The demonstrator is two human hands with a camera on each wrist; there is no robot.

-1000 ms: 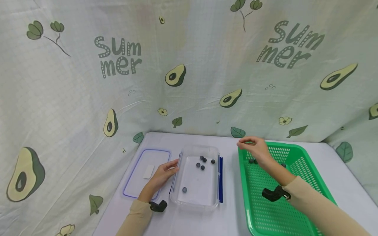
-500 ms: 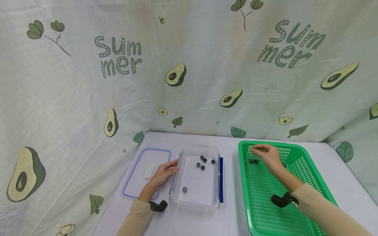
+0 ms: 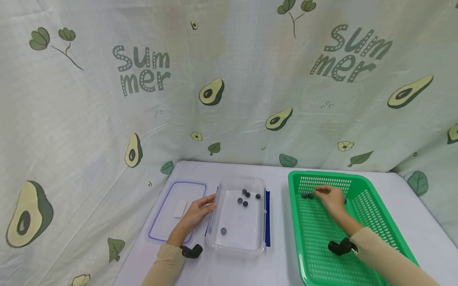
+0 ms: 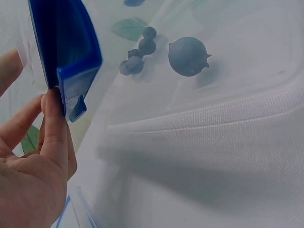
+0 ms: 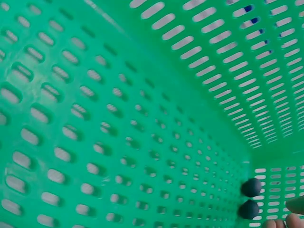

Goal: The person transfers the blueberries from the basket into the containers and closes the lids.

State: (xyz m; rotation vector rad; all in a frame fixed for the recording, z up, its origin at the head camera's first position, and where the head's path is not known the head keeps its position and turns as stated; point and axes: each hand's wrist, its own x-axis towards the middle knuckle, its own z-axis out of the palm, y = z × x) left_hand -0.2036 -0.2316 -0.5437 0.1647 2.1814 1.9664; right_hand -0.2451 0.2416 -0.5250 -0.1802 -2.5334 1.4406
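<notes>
Blueberries (image 3: pixel 245 203) lie scattered in a clear plastic box (image 3: pixel 236 248); one blueberry (image 4: pixel 189 57) shows large in the left wrist view. My left hand (image 3: pixel 196 212) rests its fingertips against the box's left side. In the left wrist view its fingers (image 4: pixel 53 121) touch the lower end of the raised blue latch (image 4: pixel 78 52). Inside the green basket (image 3: pixel 302 254), my right hand (image 3: pixel 330 200) reaches down near the back, fingertips beside two blueberries (image 3: pixel 307 196). These blueberries (image 5: pixel 250 198) appear at the lower right of the right wrist view, right by the fingertips.
A clear lid (image 3: pixel 168 228) with a blue edge and a white label (image 3: pixel 180 208) lies left of the box. Another blue latch (image 3: pixel 267 218) lies folded out along the box's right side. A printed cloth (image 3: pixel 243 131) hangs behind the table (image 3: pixel 277 174).
My right hand has moved from above the basket's back left rim rightward and down into the basket. The left hand and the box have stayed in place.
</notes>
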